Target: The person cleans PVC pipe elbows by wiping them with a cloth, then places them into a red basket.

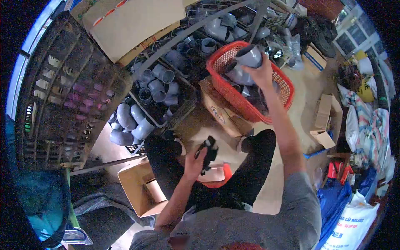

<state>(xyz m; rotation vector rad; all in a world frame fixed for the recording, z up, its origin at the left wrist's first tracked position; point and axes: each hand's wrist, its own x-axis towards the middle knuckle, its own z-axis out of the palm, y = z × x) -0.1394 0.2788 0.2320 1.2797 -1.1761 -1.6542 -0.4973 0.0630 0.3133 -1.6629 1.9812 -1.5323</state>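
Note:
My right hand [260, 74] is closed around a grey plastic pipe fitting [249, 57] with a wide round opening. It holds the fitting over the far end of a red plastic basket [214, 62], which contains more grey fittings [239, 76]. Near my knees, my left hand [194, 163] grips a black hand-held tool [209, 153] with a pale part near its top. The tool's exact kind cannot be made out.
Crates of grey pipe fittings [157, 89] and grey elbows [127, 118] stand to the left of the basket. A cardboard box [227, 114] sits beside the basket; an open carton [133, 183] lies by my left leg. A dark slatted crate [54, 121] rises at far left.

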